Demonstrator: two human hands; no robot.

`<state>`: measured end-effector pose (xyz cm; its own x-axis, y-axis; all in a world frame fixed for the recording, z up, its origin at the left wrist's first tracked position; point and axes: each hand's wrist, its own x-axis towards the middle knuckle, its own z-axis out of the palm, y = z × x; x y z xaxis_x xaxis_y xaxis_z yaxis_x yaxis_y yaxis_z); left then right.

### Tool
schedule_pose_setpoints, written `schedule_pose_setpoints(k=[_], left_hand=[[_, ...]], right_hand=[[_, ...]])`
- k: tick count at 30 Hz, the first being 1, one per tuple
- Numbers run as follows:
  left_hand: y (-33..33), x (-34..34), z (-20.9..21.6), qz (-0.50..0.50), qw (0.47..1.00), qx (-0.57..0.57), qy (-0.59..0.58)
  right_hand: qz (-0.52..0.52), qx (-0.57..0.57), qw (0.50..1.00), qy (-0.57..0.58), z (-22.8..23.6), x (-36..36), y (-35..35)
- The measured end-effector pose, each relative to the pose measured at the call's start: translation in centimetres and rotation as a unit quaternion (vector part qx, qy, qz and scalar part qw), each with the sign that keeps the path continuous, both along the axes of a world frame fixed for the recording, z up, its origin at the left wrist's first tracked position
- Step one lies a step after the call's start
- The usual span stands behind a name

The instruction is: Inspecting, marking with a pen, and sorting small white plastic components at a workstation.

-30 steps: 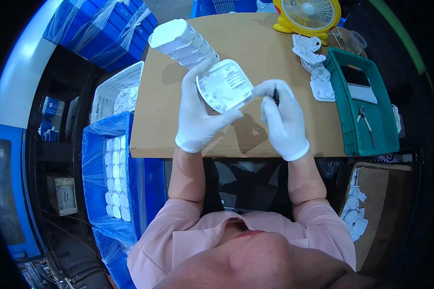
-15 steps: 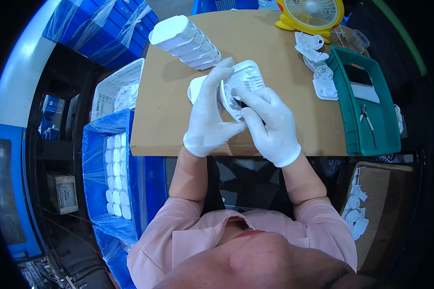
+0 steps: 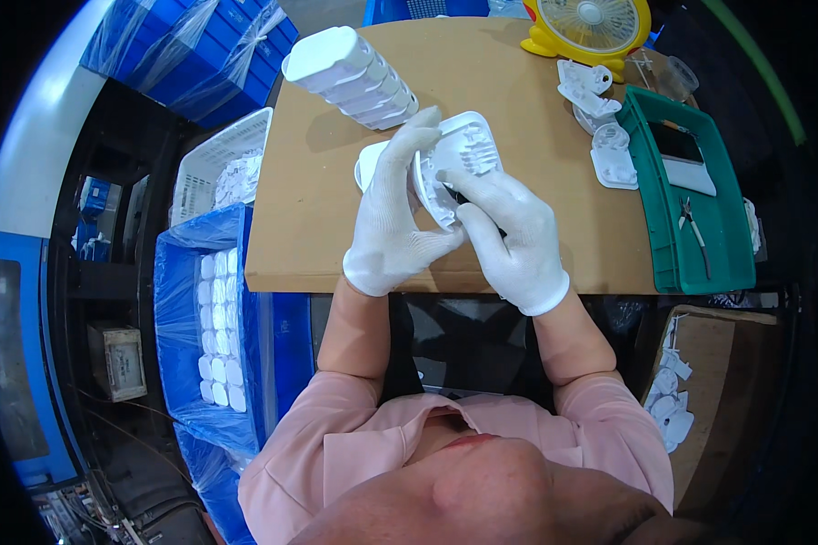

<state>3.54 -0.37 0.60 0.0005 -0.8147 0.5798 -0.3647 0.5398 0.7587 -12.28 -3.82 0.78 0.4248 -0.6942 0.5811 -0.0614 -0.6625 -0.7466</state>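
Note:
Over the cardboard-topped table, my left hand point(image 3: 391, 213) in a white knit glove is closed around a white moulded plastic part point(image 3: 427, 189), tilted with its hollow side toward my right hand. My right hand point(image 3: 515, 238), gloved too, pinches at the part's near rim; a small dark thing shows between its fingers, too hidden to name. Just behind the held part is a ribbed white plastic shell point(image 3: 470, 141); whether the two are joined I cannot tell. Another white piece point(image 3: 367, 165) lies left of my left hand, partly covered by it. Beyond stands a tall stack of white parts point(image 3: 354, 77).
At right, a green tray point(image 3: 654, 241) holds cutting pliers point(image 3: 695, 236) and a phone-like dark slab point(image 3: 678, 143). White parts point(image 3: 613, 156) lie beside it, near a yellow fan point(image 3: 591, 32). To the left stand a white basket point(image 3: 191, 182) and a blue lined crate point(image 3: 177, 309) of stacked white pieces.
Almost nothing differs. My right fingers have shifted very slightly at the part's rim; the left hand keeps its hold.

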Motion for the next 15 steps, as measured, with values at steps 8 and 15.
schedule_pose_setpoints(k=[8, 15], left_hand=[[0.07, 0.08, 0.02, -0.005, 1.0, -0.007, 0.0], [-0.01, -0.41, -0.13, 0.006, 1.0, -0.005, 0.006]], right_hand=[[0.014, 0.004, 1.0, 0.014, 0.23, -0.22, 0.1], [-0.005, 0.024, 1.0, -0.004, 0.1, -0.13, 0.19]])
